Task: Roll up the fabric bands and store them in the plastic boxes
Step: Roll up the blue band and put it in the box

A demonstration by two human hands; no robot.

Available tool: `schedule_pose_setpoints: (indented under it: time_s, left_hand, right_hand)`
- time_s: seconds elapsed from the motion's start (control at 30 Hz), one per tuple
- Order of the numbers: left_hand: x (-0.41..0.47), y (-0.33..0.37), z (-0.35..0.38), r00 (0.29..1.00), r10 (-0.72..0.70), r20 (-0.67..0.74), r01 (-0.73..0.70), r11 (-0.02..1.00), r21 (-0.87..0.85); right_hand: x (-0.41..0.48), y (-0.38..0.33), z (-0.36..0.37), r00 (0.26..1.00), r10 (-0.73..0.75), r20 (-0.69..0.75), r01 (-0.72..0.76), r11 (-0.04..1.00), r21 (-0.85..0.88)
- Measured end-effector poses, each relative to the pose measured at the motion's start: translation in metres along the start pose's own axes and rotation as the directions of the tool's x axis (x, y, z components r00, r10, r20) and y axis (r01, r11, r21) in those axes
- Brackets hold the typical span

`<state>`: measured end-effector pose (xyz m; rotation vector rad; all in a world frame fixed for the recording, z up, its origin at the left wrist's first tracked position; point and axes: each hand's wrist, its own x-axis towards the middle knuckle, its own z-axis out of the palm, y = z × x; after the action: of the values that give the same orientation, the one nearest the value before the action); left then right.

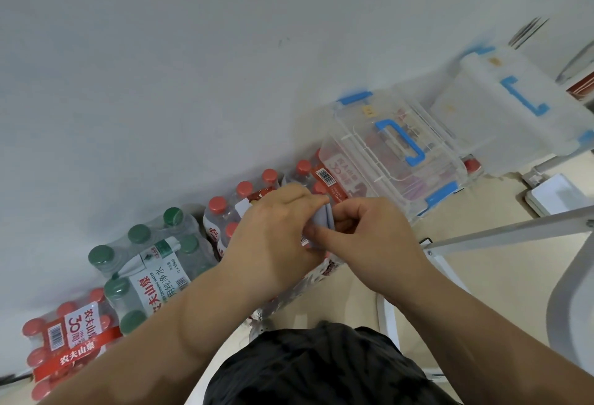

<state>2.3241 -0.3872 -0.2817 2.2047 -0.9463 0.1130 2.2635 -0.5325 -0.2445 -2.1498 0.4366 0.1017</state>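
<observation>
Grey fabric band (322, 218): small, folded or partly rolled, I can't tell which. It is held off the floor at centre frame, between both hands. Only a short piece shows; the rest is covered by fingers.

Left hand (273, 237): fingers curled over the band's left side, pinching it, back of the hand facing the camera.
Right hand (373, 237): narrow pinch on the band's right edge, thumb along the lower end, other fingers curled in. The two hands touch at the band.

Clear plastic box (360, 134): just beyond and right of the hands. The lid is on, with a blue handle (401, 141) on top and blue latches at the ends. Pinkish contents are too blurred to identify, and a red bottle label shows through its near-left wall.
Second plastic box (482, 121): farther right, white and motion-blurred, also with a blue handle; it touches or overlaps the clear one.

Along the wall (193, 51), left to right: red-cap bottle pack (64, 340), green-cap bottle pack (154, 253), and a second red-cap pack (244, 192), partly hidden behind the hands.

Beige floor (353, 301) below. White metal frame (501, 227) at right, near the right forearm. Dark garment (321, 369) at bottom centre.
</observation>
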Motion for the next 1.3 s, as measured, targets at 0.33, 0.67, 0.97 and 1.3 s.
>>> schedule_pose_setpoints:
  time_s: [0.33, 0.67, 0.97, 1.3]
  left_hand:
    - [0.028, 0.011, 0.012, 0.977, -0.107, 0.185, 0.175, 0.897, -0.406]
    - [0.091, 0.074, 0.045, 0.897, -0.322, 0.303, 0.425, 0.44, -0.791]
    - [0.192, 0.161, 0.12, 0.904, -0.372, 0.211, 0.385, 0.492, -0.781]
    - [0.266, 0.22, 0.193, 0.88, -0.321, 0.35, 0.473, 0.518, -0.713]
  right_hand:
    - [0.006, 0.015, -0.048, 0.987, -0.071, 0.142, 0.058, 0.994, 0.096]
    - [0.03, 0.053, -0.126, 0.974, -0.221, 0.041, 0.202, 0.94, 0.275]
    - [0.063, 0.116, -0.247, 0.96, -0.231, -0.158, 0.276, 0.868, 0.413]
    - [0.077, 0.184, -0.33, 0.954, -0.125, -0.273, 0.246, 0.846, 0.473]
